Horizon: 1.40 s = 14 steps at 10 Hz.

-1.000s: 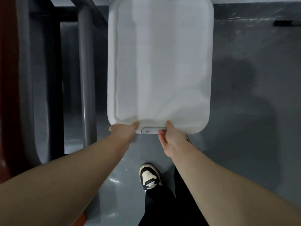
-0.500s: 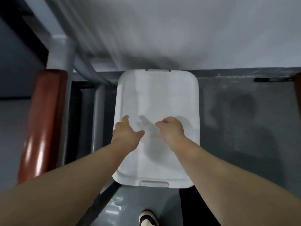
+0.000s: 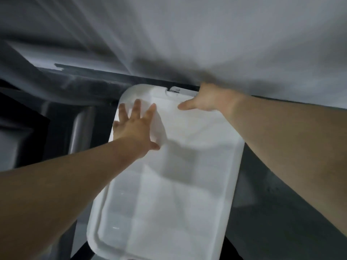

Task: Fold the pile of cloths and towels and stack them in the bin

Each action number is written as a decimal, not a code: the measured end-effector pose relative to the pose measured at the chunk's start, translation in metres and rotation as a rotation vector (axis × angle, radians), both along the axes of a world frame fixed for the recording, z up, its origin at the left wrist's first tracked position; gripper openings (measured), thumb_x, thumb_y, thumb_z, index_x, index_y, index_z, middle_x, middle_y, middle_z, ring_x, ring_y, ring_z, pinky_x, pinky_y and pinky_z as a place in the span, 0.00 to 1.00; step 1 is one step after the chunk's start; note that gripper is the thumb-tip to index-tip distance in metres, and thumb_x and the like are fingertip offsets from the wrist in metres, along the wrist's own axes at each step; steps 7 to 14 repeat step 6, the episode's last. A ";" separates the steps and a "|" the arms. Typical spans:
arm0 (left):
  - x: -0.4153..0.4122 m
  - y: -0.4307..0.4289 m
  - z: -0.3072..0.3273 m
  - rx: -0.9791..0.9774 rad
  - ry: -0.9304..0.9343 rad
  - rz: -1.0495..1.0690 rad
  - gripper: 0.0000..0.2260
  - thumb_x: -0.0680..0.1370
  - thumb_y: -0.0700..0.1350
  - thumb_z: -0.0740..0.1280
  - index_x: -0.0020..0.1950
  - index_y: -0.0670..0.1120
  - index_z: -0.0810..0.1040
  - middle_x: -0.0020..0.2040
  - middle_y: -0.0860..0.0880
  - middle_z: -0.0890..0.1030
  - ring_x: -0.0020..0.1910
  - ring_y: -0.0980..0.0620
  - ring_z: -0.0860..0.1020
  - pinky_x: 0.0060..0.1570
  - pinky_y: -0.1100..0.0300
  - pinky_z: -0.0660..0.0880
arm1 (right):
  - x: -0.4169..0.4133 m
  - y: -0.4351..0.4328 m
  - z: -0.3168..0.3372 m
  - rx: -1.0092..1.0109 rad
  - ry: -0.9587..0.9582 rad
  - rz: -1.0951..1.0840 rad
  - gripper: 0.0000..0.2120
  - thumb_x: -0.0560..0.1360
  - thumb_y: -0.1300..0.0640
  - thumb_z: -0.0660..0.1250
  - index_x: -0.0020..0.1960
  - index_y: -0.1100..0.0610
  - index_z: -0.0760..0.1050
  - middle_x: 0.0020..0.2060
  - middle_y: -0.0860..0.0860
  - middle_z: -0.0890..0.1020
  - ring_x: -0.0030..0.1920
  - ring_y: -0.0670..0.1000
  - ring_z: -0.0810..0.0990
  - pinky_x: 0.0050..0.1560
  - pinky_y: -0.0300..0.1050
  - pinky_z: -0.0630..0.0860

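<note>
The white plastic bin (image 3: 169, 194) stands on the floor below me with its lid on, long side running away from me. My left hand (image 3: 135, 126) lies flat on the far left of the lid, fingers spread, holding nothing. My right hand (image 3: 210, 99) is at the lid's far right corner beside the far latch (image 3: 175, 90). Its thumb points left along the lid, and its fingers reach past the far rim out of sight. No cloths or towels are in view. The whole frame is blurred by motion.
A pale grey wall (image 3: 206, 34) rises right behind the bin's far end. A grey metal post (image 3: 80, 128) and dark frame parts stand close to the bin's left side. Dark grey floor (image 3: 281, 194) stretches to the right.
Both hands left the bin's near latch and moved over the lid to its far end. My left hand has spread flat. The view swung up toward the wall.
</note>
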<state>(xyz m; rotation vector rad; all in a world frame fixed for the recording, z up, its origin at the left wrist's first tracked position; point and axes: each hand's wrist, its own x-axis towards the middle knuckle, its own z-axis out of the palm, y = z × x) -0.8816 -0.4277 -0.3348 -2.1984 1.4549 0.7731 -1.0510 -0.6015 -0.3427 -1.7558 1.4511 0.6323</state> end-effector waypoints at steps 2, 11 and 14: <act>-0.001 -0.002 0.001 0.013 0.007 -0.001 0.58 0.68 0.64 0.78 0.80 0.63 0.35 0.82 0.53 0.36 0.81 0.34 0.37 0.75 0.37 0.60 | -0.006 0.047 -0.004 -0.370 -0.121 -0.013 0.32 0.74 0.37 0.73 0.72 0.53 0.74 0.67 0.53 0.78 0.65 0.58 0.77 0.69 0.53 0.72; 0.003 0.005 0.023 0.009 0.094 0.018 0.55 0.70 0.63 0.77 0.81 0.63 0.38 0.83 0.53 0.40 0.82 0.39 0.42 0.72 0.34 0.66 | -0.012 0.094 0.030 -0.280 -0.090 0.095 0.41 0.80 0.43 0.66 0.85 0.54 0.50 0.84 0.53 0.51 0.84 0.57 0.48 0.83 0.54 0.51; 0.003 0.005 0.023 0.009 0.094 0.018 0.55 0.70 0.63 0.77 0.81 0.63 0.38 0.83 0.53 0.40 0.82 0.39 0.42 0.72 0.34 0.66 | -0.012 0.094 0.030 -0.280 -0.090 0.095 0.41 0.80 0.43 0.66 0.85 0.54 0.50 0.84 0.53 0.51 0.84 0.57 0.48 0.83 0.54 0.51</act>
